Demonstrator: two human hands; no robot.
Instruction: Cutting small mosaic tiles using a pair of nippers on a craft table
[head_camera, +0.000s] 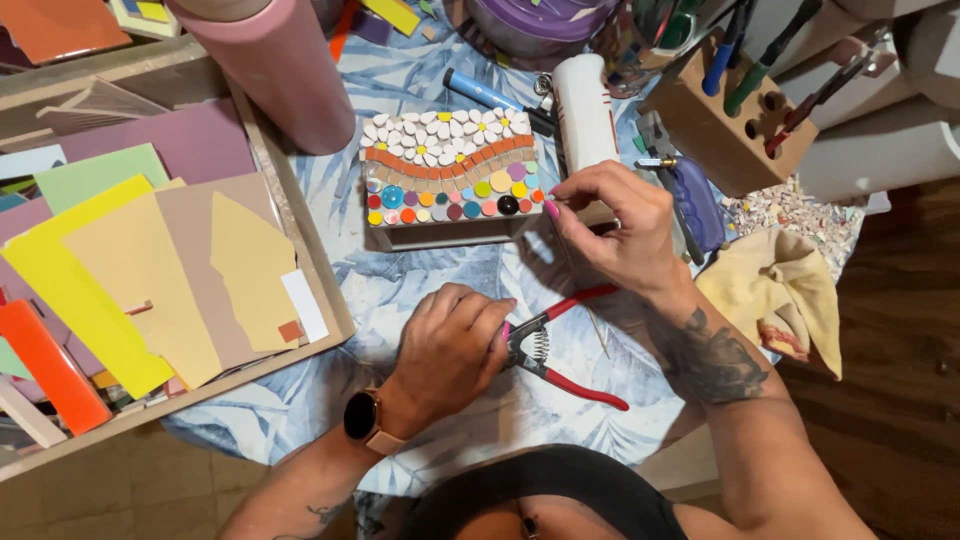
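Table w/ blue-and-white leaf-print cloth (420, 290) fills the middle of the scene. Left: big shallow wooden tray (300, 230) of flat coloured sheets, yellow, tan, mauve, green, orange. Far left-centre: tall pink cylinder (285, 70), upright. Far right: wooden tool block (722, 125) w/ handles stuck in its holes; nearer on the right, a crumpled yellow rag (785, 290) at the table edge. Centre-far: small mosaic box (450, 175), top covered w/ white petal pieces, an orange wavy band, rows of multicoloured round dots. A white bottle (584, 110) lies just right of and behind it.

Right hand (615, 230) at the box's right near corner, thumb & forefinger pinched; too small to tell what's betw them. Left hand (450, 350) rests near-centre on the cloth, fingers curled loosely, touching the head of red-handled nippers (560, 350); the nippers lie on the cloth, handles spread to the right. Smartwatch (362, 415) on left wrist.
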